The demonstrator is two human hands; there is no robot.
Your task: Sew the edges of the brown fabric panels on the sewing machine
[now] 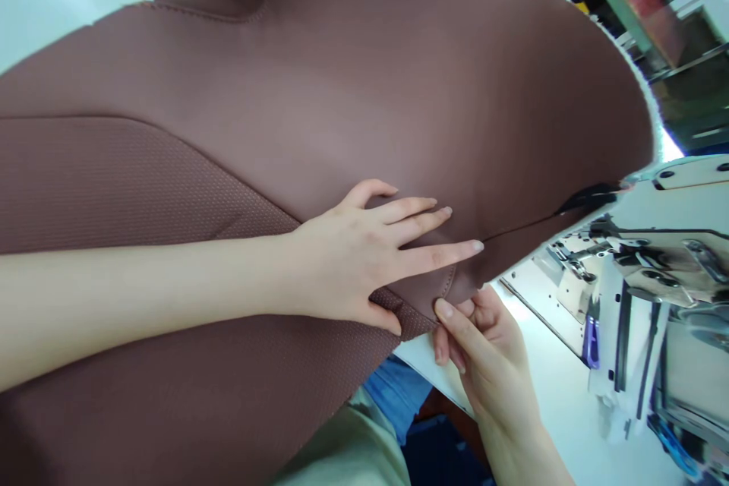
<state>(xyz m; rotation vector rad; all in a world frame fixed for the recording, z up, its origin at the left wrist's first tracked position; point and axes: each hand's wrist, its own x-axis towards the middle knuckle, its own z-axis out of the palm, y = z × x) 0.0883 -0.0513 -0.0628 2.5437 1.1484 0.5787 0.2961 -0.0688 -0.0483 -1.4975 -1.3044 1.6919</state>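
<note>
A large reddish-brown leather-like cover (pixel 364 83) with smooth and dimpled panels spreads across most of the view. My left hand (pixel 364 258) lies palm down on it, fingers spread, over the seam where the panels meet. Just beyond its thumb, my right hand (pixel 490 349) pinches the cover's edge between thumb and fingers, near a short line of stitching. What its curled fingers touch beneath the edge is partly hidden. A dark seam runs from my left fingertips to a black piece (pixel 589 197) at the cover's right edge.
To the right stands a sewing machine (pixel 677 266) on a white table (pixel 547 364). Purple-handled snips (pixel 591 342) lie beside its metal parts, with a blue object (pixel 672 444) lower down. A red and green frame (pixel 632 0) is at the upper right.
</note>
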